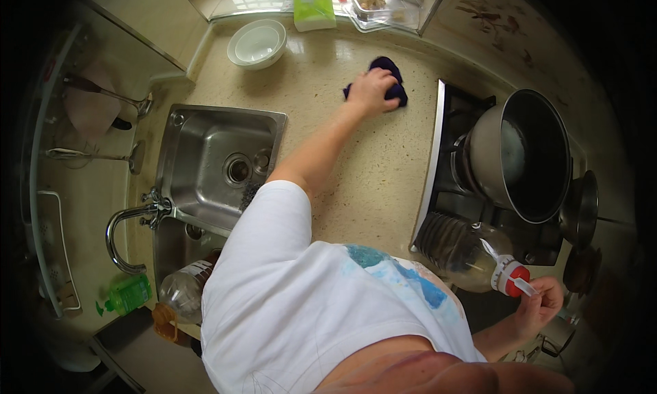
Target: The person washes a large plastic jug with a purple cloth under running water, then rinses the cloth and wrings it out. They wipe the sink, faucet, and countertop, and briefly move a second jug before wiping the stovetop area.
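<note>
My left hand (372, 90) presses a dark purple cloth (386, 65) flat against the speckled beige countertop (369, 173), its arm stretched out between sink and stove. Down at the right, my right hand (539, 304) grips the white handle of a large clear plastic bottle (469, 255). The bottle lies tilted on its side, its red cap (515, 280) towards my hand and its ribbed base by the stove's front left corner. Whether it is resting on the stove or held above it, I cannot tell.
A deep pot (482, 153) stands on the gas stove (444, 112). On the left are a steel sink (205, 137), a curved faucet (115, 230), a green soap bottle (128, 294) and another plastic bottle (182, 291). White bowls (256, 44) and a green tissue pack (314, 6) sit at the back.
</note>
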Demonstrator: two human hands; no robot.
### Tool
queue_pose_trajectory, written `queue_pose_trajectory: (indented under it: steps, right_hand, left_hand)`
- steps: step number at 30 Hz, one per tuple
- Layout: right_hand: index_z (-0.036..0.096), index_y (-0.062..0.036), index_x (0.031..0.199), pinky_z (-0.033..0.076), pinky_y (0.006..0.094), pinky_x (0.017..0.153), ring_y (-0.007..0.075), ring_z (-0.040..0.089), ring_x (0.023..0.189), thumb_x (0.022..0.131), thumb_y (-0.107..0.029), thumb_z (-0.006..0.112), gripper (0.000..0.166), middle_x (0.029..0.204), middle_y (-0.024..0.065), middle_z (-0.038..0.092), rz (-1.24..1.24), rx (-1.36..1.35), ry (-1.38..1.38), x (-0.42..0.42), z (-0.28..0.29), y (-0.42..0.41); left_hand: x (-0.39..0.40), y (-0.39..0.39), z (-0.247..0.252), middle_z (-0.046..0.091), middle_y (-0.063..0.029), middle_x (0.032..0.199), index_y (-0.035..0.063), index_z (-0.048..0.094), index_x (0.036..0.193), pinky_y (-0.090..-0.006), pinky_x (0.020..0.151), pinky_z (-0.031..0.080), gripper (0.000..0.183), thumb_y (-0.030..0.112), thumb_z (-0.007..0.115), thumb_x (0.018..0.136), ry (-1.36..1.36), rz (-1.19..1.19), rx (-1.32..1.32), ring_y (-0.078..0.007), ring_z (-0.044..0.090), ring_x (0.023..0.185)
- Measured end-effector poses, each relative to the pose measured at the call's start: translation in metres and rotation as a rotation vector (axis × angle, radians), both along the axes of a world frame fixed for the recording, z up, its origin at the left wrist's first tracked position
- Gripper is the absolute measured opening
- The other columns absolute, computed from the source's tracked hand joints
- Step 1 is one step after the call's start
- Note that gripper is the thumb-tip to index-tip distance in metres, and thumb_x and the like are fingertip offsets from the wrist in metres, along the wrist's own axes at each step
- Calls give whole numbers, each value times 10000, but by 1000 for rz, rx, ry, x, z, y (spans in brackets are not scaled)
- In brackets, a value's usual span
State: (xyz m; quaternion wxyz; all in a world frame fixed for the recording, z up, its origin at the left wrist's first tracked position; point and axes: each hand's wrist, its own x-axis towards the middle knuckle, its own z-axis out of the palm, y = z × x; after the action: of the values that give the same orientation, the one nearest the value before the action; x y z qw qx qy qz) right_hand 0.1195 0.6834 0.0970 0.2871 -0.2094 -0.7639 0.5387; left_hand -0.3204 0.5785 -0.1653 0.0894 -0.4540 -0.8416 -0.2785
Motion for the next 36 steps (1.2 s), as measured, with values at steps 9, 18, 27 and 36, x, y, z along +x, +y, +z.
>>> queue_pose_trajectory:
  steps: [9,18,27,36]
  right_hand:
    - [558,17,769,373,180,573,76,504,609,760,-360,724,413,692,37,567,-3,50,-4,11,-7,-1]
    - [520,29,838,365,204,642,74,473,687,850,-210,617,258,767,29,511,47,0,73,4,-9,2]
    - [558,42,827,356,192,627,72,484,672,820,-213,655,273,767,38,545,77,4,87,5,-12,-2]
    - [581,46,850,311,173,591,47,445,629,784,-246,702,323,762,21,545,206,9,95,17,-14,6]
  left_hand:
    - [-74,8,16,555,-64,1118,101,570,1078,-428,897,401,442,364,623,726,-100,455,-290,-241,498,1090]
    - [110,22,7,512,-133,1237,78,562,1013,-507,1003,329,440,240,706,629,-165,-365,57,-319,421,1213]
    - [225,-108,23,485,-90,1262,127,577,1001,-490,1013,319,424,226,734,620,-273,-679,-70,-303,387,1242]
    - [226,-238,26,538,-86,1170,118,586,981,-428,905,392,416,175,735,597,-130,163,7,-309,479,1141]
